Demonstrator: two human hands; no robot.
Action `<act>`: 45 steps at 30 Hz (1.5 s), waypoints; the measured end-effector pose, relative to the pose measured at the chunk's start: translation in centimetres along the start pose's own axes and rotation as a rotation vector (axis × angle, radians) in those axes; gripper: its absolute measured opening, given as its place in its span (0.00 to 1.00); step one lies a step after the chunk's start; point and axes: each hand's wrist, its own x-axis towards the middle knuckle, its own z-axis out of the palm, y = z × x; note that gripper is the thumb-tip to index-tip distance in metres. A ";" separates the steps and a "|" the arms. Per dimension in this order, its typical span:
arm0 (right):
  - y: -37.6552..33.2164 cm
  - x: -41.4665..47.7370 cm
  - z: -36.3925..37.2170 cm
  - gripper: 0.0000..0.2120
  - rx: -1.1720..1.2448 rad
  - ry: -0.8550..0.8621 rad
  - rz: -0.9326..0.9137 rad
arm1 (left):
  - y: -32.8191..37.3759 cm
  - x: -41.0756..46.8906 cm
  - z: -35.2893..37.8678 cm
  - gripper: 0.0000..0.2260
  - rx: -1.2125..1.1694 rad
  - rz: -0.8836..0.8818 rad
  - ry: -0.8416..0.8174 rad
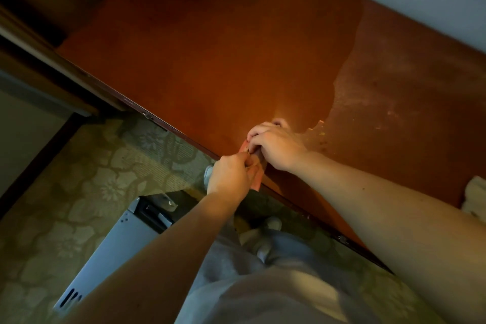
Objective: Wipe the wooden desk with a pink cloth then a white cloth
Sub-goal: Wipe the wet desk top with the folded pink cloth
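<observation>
Grip status: left hand (pixel 231 175) pinches the overhanging end of the small pink cloth (pixel 257 181) at the near edge of the reddish-brown wooden counter (pixel 210 60). Right hand (pixel 277 148) curls over the end on top. Dull patch (pixel 394 87) lies right of the cloth. Fluffy white cloth (pixel 475 196) sits farther right, nearest the right arm.
</observation>
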 end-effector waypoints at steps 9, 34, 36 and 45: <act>2.7 -4.0 -0.4 0.12 -0.008 0.005 0.013 | 3.9 -0.1 2.1 0.07 -0.157 -0.100 -0.102; -5.9 -8.7 8.3 0.16 0.181 0.731 0.671 | 5.2 7.9 -3.1 0.13 0.697 0.947 -0.408; -5.7 -8.9 8.2 0.14 0.215 0.686 0.675 | 5.2 8.7 -3.4 0.14 0.731 1.049 -0.447; -6.5 -8.9 7.1 0.14 0.325 0.443 0.889 | 5.3 11.1 -3.3 0.15 0.742 1.219 -0.559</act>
